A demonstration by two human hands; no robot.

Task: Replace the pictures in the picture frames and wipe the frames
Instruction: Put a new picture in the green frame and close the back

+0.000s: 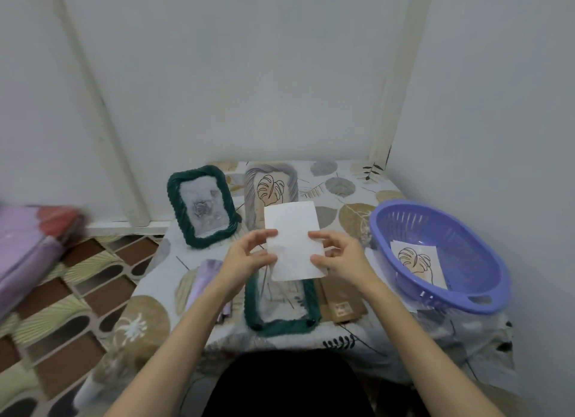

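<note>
A low table [357,332] covered by a cloth printed with grey and tan leaves stands in a corner of plain pale walls [249,74], with a brown-and-green patterned floor [62,307] to the left and a blurred stack of pink and purple fabric [28,245] at the far left edge. Above the middle of the table both hands hold a white sheet of paper [294,242], its blank side toward the camera, its long axis running away from the person and leaning slightly left at the far end. The left hand [245,258] pinches the sheet's left edge between thumb and fingers; the right hand [339,254] pinches the right edge the same way. Under the sheet a dark green frame [281,318] lies flat, long axis pointing away, with a brown backing board [342,301] just beside it on the right. A second green frame [202,205] stands tilted back at the far left, holding a grey rose picture. A purple basket [441,254] at the right holds a leaf drawing [418,262].
</note>
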